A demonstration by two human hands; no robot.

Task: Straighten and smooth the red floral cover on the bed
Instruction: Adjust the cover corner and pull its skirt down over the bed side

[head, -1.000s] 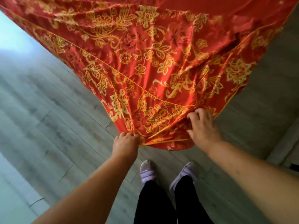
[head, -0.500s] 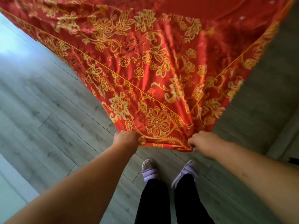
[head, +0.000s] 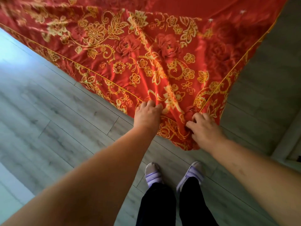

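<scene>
- Across the upper part of the view, the red floral cover (head: pixel 162 51) lies spread on the bed, its near corner hanging toward the grey plank floor (head: pixel 57 128) in front of the person's feet. Long ridges of cloth run from the corner up into the flower print, so the surface is not yet flat.
- At the left side of that corner, the left hand (head: pixel 147 117) rests on the piped edge with its fingers curled into the cloth, gripping a fold of it.
- At the tip of the corner, the right hand (head: pixel 205 128) bunches the fabric, its fingers pressed together around a gathered wad where the two yellow piping lines (head: pixel 228 75) meet.
- To do this step well, in my judgement, both hands should draw the corner outward and downward with even tension, so the ridges pull out along their length and do not shift sideways.
- The bunch under the right hand probably needs letting out and spreading, or the corner will hang lumpy.
- The piping makes a good guide: it ought to run straight along the bed's edges.
- No brand, label or readable writing shows anywhere; the cover bears only gold flowers and scrolls.
</scene>
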